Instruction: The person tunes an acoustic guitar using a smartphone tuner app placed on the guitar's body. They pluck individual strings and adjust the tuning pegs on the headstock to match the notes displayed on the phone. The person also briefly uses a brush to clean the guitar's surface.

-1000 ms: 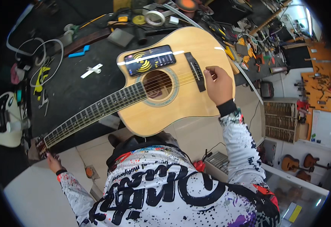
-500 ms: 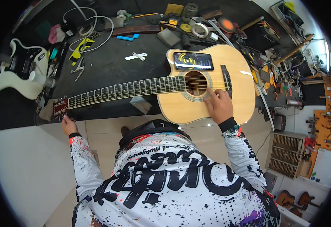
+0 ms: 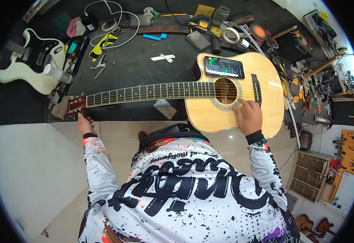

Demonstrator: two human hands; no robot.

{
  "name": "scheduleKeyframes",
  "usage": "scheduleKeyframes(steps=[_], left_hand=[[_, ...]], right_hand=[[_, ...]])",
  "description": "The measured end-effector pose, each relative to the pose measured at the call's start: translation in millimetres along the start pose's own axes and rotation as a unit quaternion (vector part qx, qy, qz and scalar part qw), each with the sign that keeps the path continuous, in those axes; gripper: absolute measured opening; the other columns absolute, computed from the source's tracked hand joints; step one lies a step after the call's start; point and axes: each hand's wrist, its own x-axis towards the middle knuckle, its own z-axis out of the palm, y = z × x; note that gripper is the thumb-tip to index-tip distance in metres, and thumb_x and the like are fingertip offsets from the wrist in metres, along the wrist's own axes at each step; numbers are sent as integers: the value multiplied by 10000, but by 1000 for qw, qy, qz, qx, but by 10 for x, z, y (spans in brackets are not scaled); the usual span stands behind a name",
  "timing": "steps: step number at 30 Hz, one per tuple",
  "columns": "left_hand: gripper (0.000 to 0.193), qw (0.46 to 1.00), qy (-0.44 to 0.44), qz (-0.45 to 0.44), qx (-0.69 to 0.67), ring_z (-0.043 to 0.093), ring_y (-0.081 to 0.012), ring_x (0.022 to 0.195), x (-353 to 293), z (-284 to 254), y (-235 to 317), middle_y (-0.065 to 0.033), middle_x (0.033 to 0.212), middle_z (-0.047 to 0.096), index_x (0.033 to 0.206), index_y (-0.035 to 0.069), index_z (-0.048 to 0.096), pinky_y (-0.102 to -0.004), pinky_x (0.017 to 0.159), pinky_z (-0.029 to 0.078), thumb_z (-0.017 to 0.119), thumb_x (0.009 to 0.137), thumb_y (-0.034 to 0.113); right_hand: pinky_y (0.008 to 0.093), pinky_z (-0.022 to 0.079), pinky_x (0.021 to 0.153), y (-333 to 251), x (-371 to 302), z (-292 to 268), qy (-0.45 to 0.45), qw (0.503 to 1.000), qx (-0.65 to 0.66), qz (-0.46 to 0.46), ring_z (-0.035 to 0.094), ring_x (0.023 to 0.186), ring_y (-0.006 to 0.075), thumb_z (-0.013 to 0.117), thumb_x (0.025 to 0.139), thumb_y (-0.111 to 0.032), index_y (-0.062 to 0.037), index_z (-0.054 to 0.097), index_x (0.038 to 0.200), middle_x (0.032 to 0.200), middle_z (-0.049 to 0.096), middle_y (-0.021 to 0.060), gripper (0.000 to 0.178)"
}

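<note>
An acoustic guitar (image 3: 201,109) with a pale wooden top lies face up across the bench, neck toward the left. At its headstock (image 3: 76,105), the fingers of my left hand (image 3: 86,124) are closed on a tuning peg (image 3: 80,115) on the near side. My right hand (image 3: 250,118) rests on the guitar top, just right of the sound hole (image 3: 226,91). Its fingers are apart, the tips at the lower strings, and it holds nothing. A phone (image 3: 224,67) with a green arc on its lit screen lies on the guitar's upper body.
A white electric guitar (image 3: 33,77) lies at the far left beside a white-capped container (image 3: 57,74). A capo-like metal clamp (image 3: 100,66), a white cable (image 3: 138,25) and a blue string winder (image 3: 154,37) lie behind the neck. A scraper-like metal plate (image 3: 165,108) sits under it. Tools crowd the right side.
The phone's arc has turned from yellow to green. The whole view has shifted, so the guitar appears further right. Both hands keep nearly the same places on the guitar.
</note>
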Motion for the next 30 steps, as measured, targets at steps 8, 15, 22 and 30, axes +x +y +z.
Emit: scheduleKeyframes(steps=[8,15,22,30], left_hand=[[293,997,-36,36,-50,485,-146,584,161,11,-161,-13,637,491,891,71,568,-349,562,393,440,1038,291],[285,924,-157,-177,-301,419,-151,583,321,-119,-118,-2,630,412,888,83,547,-313,562,330,424,1023,302],[448,843,136,391,344,598,-448,962,142,-58,-376,-254,997,649,1045,-20,630,-503,820,472,427,1031,379],[383,785,144,399,451,628,-372,896,237,-126,-389,-175,987,662,1056,14,632,-470,757,502,413,1043,327]], right_hand=[[403,472,756,43,-78,62,-19,999,21,44,594,865,288,758,826,-224,-87,696,1100,930,633,96,313],[403,469,812,30,-55,27,-17,999,-8,28,568,926,297,744,845,-243,-100,674,1191,1003,614,112,380],[403,467,824,51,-66,31,-26,999,-29,14,568,947,293,721,868,-256,-107,665,1216,1025,612,108,382],[409,472,806,31,-54,28,-20,999,-26,5,586,935,295,718,869,-255,-91,673,1187,1011,619,113,361]])
